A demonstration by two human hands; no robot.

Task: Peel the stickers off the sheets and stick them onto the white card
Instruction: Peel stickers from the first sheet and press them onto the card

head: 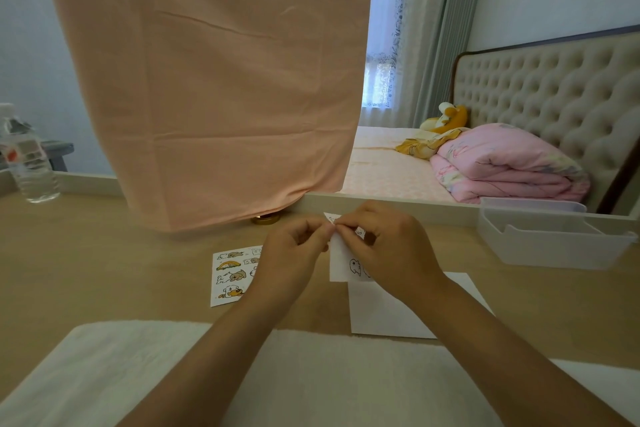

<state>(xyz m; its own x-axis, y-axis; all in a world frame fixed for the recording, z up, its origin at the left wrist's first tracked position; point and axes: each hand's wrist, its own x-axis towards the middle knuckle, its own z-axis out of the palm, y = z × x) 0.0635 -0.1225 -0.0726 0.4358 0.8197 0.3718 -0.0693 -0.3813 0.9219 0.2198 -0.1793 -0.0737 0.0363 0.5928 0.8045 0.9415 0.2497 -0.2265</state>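
Observation:
My left hand and my right hand hold a small white sticker sheet up above the table, both pinching it near its top edge with curled fingers. Outlined cartoon figures show on the sheet's lower part. A second sticker sheet with brown and white cartoon dogs lies flat on the table to the left, partly hidden by my left wrist. The white card lies flat under my right forearm, which covers part of it.
A white cloth covers the near table edge. A clear plastic tray stands at the right, a water bottle at the far left. A peach cloth hangs over a stand with a gold base behind my hands.

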